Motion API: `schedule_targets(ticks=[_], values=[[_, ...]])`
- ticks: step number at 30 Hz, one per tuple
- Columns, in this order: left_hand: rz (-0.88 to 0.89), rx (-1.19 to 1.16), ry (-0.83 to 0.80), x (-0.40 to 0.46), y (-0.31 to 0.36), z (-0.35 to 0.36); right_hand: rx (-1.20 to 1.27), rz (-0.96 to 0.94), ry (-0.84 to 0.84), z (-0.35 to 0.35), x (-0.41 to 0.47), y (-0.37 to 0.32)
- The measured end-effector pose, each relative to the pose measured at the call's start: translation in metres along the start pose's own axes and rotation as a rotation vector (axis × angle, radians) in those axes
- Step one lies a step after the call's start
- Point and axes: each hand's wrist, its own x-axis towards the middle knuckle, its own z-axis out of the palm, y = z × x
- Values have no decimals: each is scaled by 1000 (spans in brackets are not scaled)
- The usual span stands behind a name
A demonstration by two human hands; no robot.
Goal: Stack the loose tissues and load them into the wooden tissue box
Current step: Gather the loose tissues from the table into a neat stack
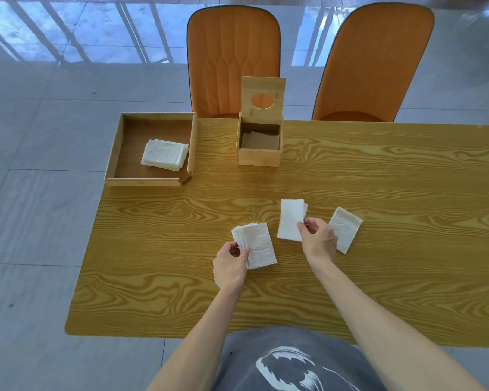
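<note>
left hand [229,266] fingers pinch the tissue stack [255,245] at tabletop centre; right hand [319,238] fingers clamp a loose tissue [290,218]. best to square edges before dropping it on. another tissue [344,228] at 3 o'clock; wooden tissue box [259,157] open at 12.

A wood-grain table [378,263] fills the centre on a glossy pale tiled floor [40,221]. At 12 o'clock an orange chair [233,52] faces it; a second chair [376,66] stands at 1 o'clock. Railing reflections [68,32] streak the floor at 11 o'clock.
</note>
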Motion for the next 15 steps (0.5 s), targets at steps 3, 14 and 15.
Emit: schedule_targets(ticks=[3, 14, 15], values=[[9, -15, 19, -5, 1, 1, 141, -29, -68, -1, 0, 4], [-13, -53, 61, -11, -1, -1, 305, 78, -533, 12, -28, 13], [-15, -46, 59, -10, -1, -2, 296, 81, -539, 15, -29, 14]])
